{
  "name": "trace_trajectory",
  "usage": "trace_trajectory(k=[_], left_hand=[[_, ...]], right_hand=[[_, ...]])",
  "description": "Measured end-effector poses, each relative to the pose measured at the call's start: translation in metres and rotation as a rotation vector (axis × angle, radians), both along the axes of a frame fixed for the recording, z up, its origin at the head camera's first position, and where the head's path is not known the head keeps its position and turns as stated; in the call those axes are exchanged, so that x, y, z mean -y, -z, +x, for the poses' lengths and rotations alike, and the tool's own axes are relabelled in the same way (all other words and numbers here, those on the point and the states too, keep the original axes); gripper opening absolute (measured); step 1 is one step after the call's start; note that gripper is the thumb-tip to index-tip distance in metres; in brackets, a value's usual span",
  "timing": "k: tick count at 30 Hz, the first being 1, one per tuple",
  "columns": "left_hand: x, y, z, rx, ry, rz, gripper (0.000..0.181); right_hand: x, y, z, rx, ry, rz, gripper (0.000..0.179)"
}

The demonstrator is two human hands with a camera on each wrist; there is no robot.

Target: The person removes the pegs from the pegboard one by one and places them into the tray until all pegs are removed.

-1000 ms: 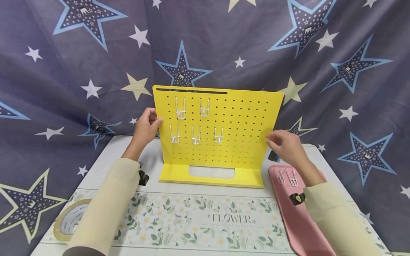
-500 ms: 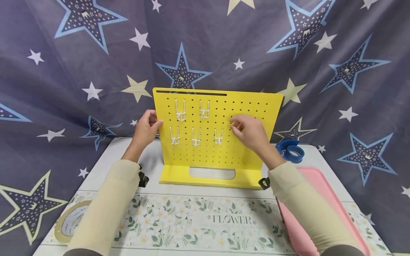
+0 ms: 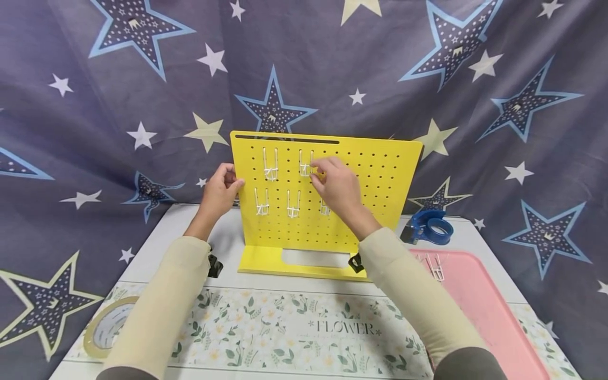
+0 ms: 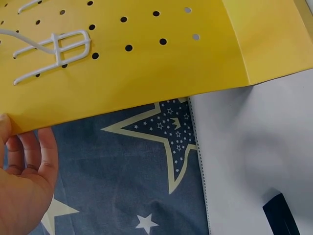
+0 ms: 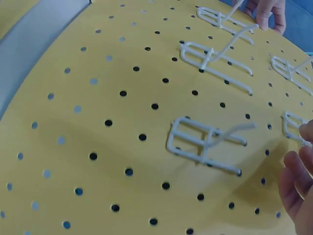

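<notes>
A yellow pegboard [image 3: 261, 224] stands upright on its flat base, with several white wire hooks on its left half. My left hand [image 3: 219, 192] grips its left edge, thumb in front and fingers behind. Up at the right hook of the upper row [image 3: 304, 170] is my right hand [image 3: 338, 187], thumb and index fingertips right at the wire; I cannot tell whether they pinch it. That hand partly covers the lower right hook [image 3: 325, 208]. In the right wrist view, this lower hook [image 5: 205, 142] shows whole, and the right fingers [image 5: 296, 176] are loosely bent.
At the right lies a pink tray [image 3: 489, 306] with white hooks [image 3: 435, 268] at its far end, partly behind my sleeve. A blue tape dispenser [image 3: 429, 227] stands behind it. A tape roll [image 3: 106, 330] lies at the front left. A starry curtain [image 3: 361, 63] hangs behind.
My right hand has moved left across the board, from its right edge to the upper right hook, uncovering the blue dispenser. My left hand keeps its grip on the left edge.
</notes>
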State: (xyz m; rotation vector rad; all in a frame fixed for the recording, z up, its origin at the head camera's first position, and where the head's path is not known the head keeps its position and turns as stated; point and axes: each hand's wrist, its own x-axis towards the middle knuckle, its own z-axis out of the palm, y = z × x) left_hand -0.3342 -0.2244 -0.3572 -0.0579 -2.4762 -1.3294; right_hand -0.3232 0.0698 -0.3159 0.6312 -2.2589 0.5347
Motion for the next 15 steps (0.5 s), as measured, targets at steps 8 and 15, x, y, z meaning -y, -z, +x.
trace_trajectory(k=[8, 15], left_hand=[[0.0, 0.001, 0.0, -0.006, -0.003, 0.0, 0.026], [-0.002, 0.002, 0.0, -0.013, -0.009, 0.02, 0.027]], right_hand=[[0.015, 0.001, -0.004, 0.011, 0.013, -0.017, 0.017], [0.018, -0.004, -0.006, 0.002, 0.037, -0.006, 0.015]])
